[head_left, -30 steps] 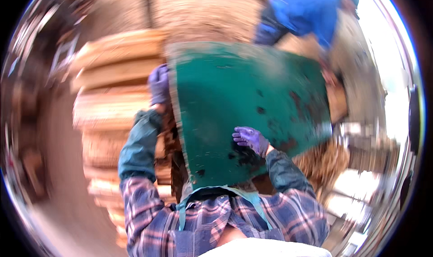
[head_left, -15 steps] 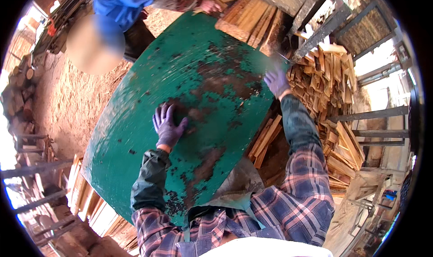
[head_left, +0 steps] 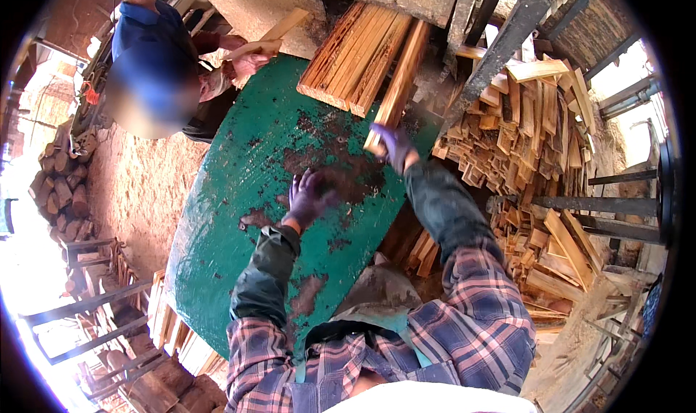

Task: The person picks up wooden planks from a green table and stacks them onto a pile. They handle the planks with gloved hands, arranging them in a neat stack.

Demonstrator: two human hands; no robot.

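Observation:
My right hand [head_left: 394, 146], in a purple glove, has its fingers around the near end of a long sawn wooden board [head_left: 400, 87]. The board lies apart from a bundle of similar boards [head_left: 355, 54] to its left, at the far side of the green tabletop [head_left: 217, 217]. My left hand [head_left: 308, 197], gloved the same way, is over the middle of the tabletop with its fingers spread and nothing in it. Dark, wet-looking dirt [head_left: 341, 159] and specks cover the surface around both hands. Whether the left palm touches the surface I cannot tell.
At the far left a co-worker in blue [head_left: 156, 65] holds thin wood strips [head_left: 270, 39] at the table's corner. A stack of split wood pieces [head_left: 515, 134] stands at the right beside a metal frame [head_left: 500, 50]. Round logs [head_left: 65, 184] are piled on the left.
My right hand has closed on a board, which now sticks out over the table. My left hand has moved right and farther away. The co-worker now holds wood strips.

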